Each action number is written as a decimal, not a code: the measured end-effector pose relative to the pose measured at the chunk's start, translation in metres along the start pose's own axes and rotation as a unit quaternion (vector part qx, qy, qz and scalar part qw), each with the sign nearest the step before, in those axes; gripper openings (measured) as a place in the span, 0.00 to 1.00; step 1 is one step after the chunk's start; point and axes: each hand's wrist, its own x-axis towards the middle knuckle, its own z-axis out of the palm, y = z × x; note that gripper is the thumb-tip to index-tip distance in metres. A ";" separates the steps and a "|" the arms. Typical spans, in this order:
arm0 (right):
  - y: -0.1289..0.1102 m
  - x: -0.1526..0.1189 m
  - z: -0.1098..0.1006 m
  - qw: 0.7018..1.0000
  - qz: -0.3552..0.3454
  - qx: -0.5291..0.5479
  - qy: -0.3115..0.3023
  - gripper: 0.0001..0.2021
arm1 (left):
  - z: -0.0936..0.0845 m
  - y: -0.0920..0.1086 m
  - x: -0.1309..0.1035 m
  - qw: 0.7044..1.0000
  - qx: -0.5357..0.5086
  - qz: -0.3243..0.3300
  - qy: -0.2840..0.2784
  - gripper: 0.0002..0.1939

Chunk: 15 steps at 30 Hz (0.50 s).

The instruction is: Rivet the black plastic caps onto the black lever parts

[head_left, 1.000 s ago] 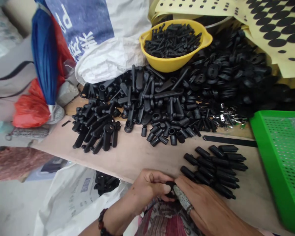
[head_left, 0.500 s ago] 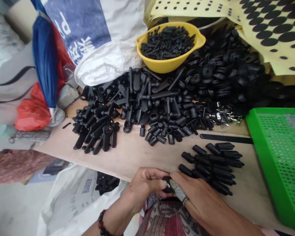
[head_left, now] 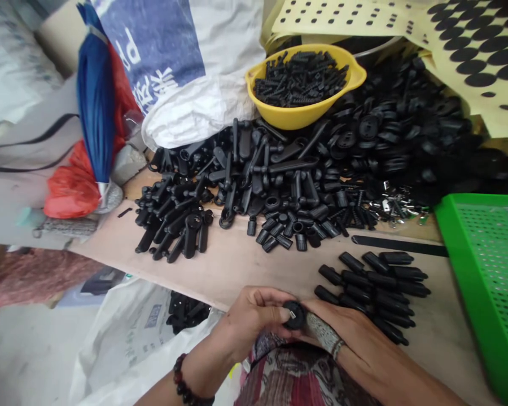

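My left hand (head_left: pixel 256 316) pinches a round black plastic part (head_left: pixel 295 316) between thumb and fingers, just over the near table edge. A small bright metal piece shows in the face of this part. My right hand (head_left: pixel 342 330) is closed against the part's right side, its thumb wrapped in a grey patterned covering. The tips of its other fingers are hidden. Right beyond this hand lies a group of black tapered handles (head_left: pixel 392 301) on the table. Short black ribbed sleeves (head_left: pixel 284 241) lie farther back.
A yellow bowl (head_left: pixel 279 118) of black plastic screws stands behind heaped black levers (head_left: pixel 245 186) and round discs (head_left: pixel 389 124). Small metal clips (head_left: pixel 392 203) lie in front of the discs. A green perforated tray (head_left: pixel 457 248) is at right, and a white sack (head_left: pixel 122 338) hangs below left.
The round part has turned so its face shows more fully. My right thumb has drawn slightly away to the right from its face. The whole view has shifted a little.
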 end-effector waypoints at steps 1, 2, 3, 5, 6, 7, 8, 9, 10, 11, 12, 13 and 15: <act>-0.001 0.001 0.000 1.000 -0.001 0.008 -0.002 0.25 | 0.000 0.000 0.000 1.000 -0.003 0.000 -0.001 0.19; -0.002 0.002 0.000 1.000 -0.002 0.016 -0.005 0.23 | -0.001 0.000 0.000 1.000 -0.007 0.001 -0.002 0.19; -0.003 0.003 0.000 1.000 -0.005 0.022 -0.007 0.21 | -0.001 0.000 -0.001 1.000 -0.012 0.002 -0.005 0.20; -0.007 0.006 -0.001 0.999 -0.013 0.031 -0.007 0.21 | -0.002 -0.001 -0.001 1.000 -0.020 0.006 -0.014 0.20; -0.009 0.007 -0.001 0.999 -0.016 0.037 -0.007 0.21 | -0.002 -0.001 -0.001 1.000 -0.024 0.007 -0.018 0.20; -0.010 0.007 -0.001 0.999 -0.018 0.042 -0.010 0.22 | -0.003 -0.001 -0.002 0.999 -0.027 0.008 -0.021 0.19; -0.010 0.007 0.000 0.999 -0.018 0.046 -0.012 0.23 | -0.003 -0.001 -0.002 0.999 -0.029 0.009 -0.023 0.19; -0.009 0.007 0.000 0.999 -0.018 0.047 -0.012 0.23 | -0.003 -0.002 -0.003 0.999 -0.033 0.011 -0.024 0.18; -0.008 0.006 0.001 0.999 -0.020 0.044 -0.006 0.24 | -0.003 -0.002 -0.003 0.999 -0.036 0.015 -0.026 0.17; -0.006 0.004 0.002 0.999 -0.022 0.037 0.004 0.24 | -0.004 -0.002 -0.003 0.999 -0.040 0.021 -0.030 0.17; -0.003 0.002 0.004 0.999 -0.030 0.028 0.012 0.25 | -0.004 -0.003 -0.003 0.998 -0.044 0.031 -0.036 0.16; 0.000 0.000 0.005 0.999 -0.040 0.018 0.019 0.27 | -0.005 -0.004 -0.003 0.997 -0.050 0.041 -0.045 0.15; 0.005 -0.004 0.007 0.997 -0.067 0.006 0.032 0.30 | -0.007 -0.007 -0.003 0.993 -0.068 0.062 -0.073 0.14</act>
